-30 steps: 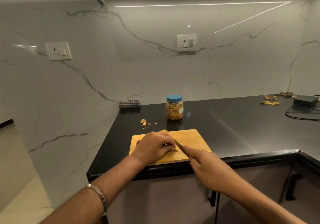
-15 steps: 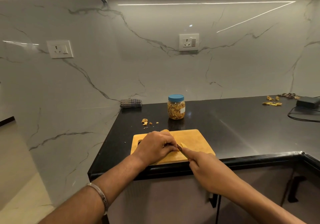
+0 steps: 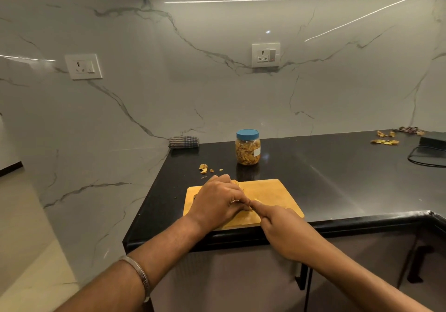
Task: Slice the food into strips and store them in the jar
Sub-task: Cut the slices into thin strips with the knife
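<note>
A wooden cutting board [image 3: 270, 191] lies at the near edge of the black counter. My left hand [image 3: 218, 202] curls over a yellow-brown piece of food [image 3: 235, 181] on the board, hiding most of it. My right hand [image 3: 284, 230] grips a knife, index finger stretched along its back; hand and finger hide the blade almost entirely where it meets the food. A clear jar [image 3: 247, 147] with a blue lid, full of yellow strips, stands behind the board.
Food scraps [image 3: 204, 168] lie left of the jar. A folded checked cloth [image 3: 184, 141] sits at the wall. More peelings [image 3: 385, 139] and a black adapter with cable [image 3: 432, 142] are far right. Counter edge runs just under the board.
The knife blade, visible between the hands earlier, has slid in toward my left hand and is now hidden. My right hand moved slightly left and forward.
</note>
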